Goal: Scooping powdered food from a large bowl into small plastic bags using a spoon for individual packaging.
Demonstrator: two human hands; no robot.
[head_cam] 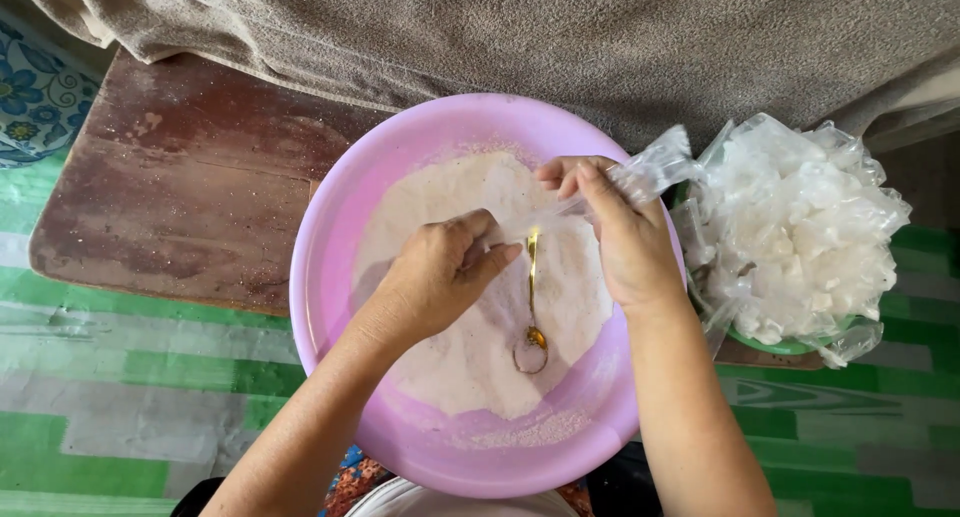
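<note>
A big pink plastic basin [330,227] sits on a low wooden board and holds a heap of pale pinkish powder [450,367]. A gold spoon [533,297] lies in the powder, handle pointing away from me. My left hand [435,277] and my right hand [615,232] hover over the basin, both pinching one small clear plastic bag [645,172] stretched between them. The bag's loose end sticks out past my right hand towards the right.
To the right, a green bowl [790,344] is piled with crumpled clear plastic bags [800,227]. The worn brown wooden board [190,177] extends left of the basin. A grey-brown cloth [560,37] lies beyond it. The floor mat [120,377] is green and white.
</note>
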